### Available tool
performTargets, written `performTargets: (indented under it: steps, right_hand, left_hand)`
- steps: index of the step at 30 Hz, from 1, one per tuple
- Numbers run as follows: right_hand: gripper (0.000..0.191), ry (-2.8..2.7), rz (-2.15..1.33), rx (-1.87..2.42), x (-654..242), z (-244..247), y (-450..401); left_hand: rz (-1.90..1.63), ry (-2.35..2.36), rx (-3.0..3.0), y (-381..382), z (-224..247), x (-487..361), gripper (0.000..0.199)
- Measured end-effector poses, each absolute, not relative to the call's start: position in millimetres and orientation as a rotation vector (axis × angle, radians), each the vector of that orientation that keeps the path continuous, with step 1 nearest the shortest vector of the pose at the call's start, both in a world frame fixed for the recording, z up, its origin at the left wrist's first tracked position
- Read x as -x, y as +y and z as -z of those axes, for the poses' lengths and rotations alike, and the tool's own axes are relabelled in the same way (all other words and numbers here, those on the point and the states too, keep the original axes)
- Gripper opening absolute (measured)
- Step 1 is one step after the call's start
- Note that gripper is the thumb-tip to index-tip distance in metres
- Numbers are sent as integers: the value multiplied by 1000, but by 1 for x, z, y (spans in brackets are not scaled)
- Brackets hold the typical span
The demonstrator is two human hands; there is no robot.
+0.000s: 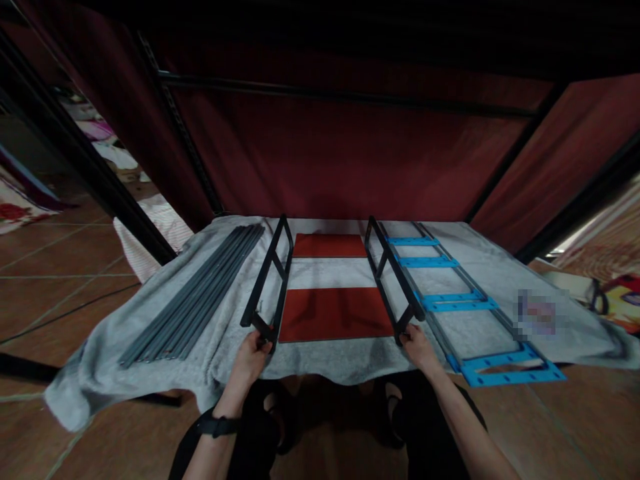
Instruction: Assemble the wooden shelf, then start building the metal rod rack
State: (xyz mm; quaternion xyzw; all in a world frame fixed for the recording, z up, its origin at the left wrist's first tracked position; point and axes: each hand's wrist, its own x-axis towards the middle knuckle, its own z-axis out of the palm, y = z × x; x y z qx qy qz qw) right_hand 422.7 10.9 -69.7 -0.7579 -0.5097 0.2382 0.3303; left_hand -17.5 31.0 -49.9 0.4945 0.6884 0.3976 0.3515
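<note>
Two dark ladder-like side frames stand on edge on a grey cloth, one on each side of two orange-red panels. My left hand [253, 357] grips the near lower end of the left side frame [263, 280]. The near lower end of the right side frame [393, 267] is in my right hand [416, 345]. Between the frames lie a larger front panel [335, 313] and a narrower back panel [329, 245], with bare cloth showing between them. Both hands are closed, fingers partly hidden around the frame ends.
A bundle of grey metal tubes [200, 293] lies on the left of the grey cloth [335, 363]. To the right is a grey tube frame with blue plastic crosspieces [457, 302]. Black posts and a dark red curtain [350, 160] surround the surface. A blurred patch [537, 315] sits far right.
</note>
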Motion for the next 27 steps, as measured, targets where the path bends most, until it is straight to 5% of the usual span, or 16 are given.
performTargets:
  steps: [11,27]
  right_hand:
    - [8,-1359,-698,2015,-430,58,14]
    - [14,-1404,-702,2007,-433,52,15]
  left_hand:
    - [-1027,1771,-1201,38,57,16,37]
    - [-937,1888,-1336,34,40,7,31]
